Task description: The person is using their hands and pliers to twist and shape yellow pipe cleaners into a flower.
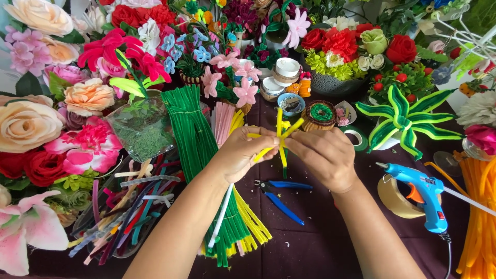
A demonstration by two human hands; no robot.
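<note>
The yellow pipe cleaners (pixel 281 138) are held between both hands above the dark table (pixel 320 243). The left hand (pixel 240 153) pinches them from the left, and the right hand (pixel 325 157) pinches their crossing point from the right. Blue pliers (pixel 281 195) lie just below.

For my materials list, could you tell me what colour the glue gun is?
The glue gun is blue with an orange trigger, seen in the head view.

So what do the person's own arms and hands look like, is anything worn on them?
Both arms come up from the bottom edge, bare along all of the forearm that shows: no sleeves, gloves, watch or bracelets in view. The left hand and the right hand show no rings on the sides facing the camera. The fingernails look short and unpainted, though they are small in this view.
</note>
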